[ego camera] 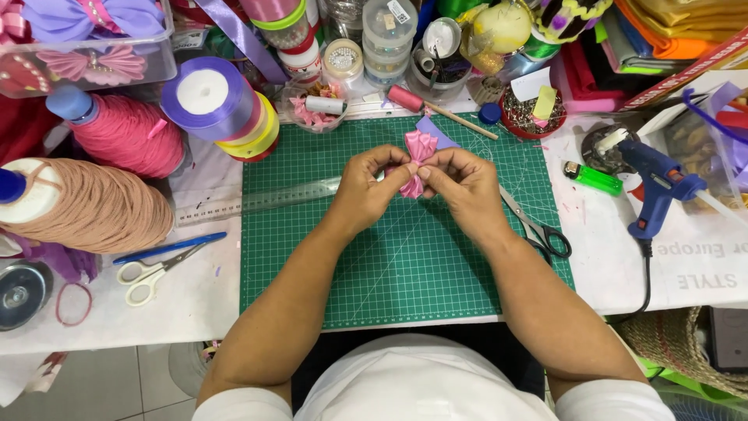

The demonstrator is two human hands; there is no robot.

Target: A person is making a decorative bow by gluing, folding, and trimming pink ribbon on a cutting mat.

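A small pink ribbon bow (418, 150) is pinched at its middle between both my hands above the green cutting mat (405, 273). My left hand (369, 187) grips it from the left and my right hand (461, 185) from the right, fingertips meeting at the bow's centre. The bow's upper loops fan out above my fingers and a lower fold hangs below them. A purple ribbon scrap (434, 131) lies on the mat just behind the bow.
A clear ruler (257, 201) lies left of my hands, black-handled scissors (538, 228) right. A blue glue gun (658, 185) and green lighter (594, 178) sit at the right. Thread cones (117, 132), ribbon spools (218, 101), white scissors (148, 274) crowd the left.
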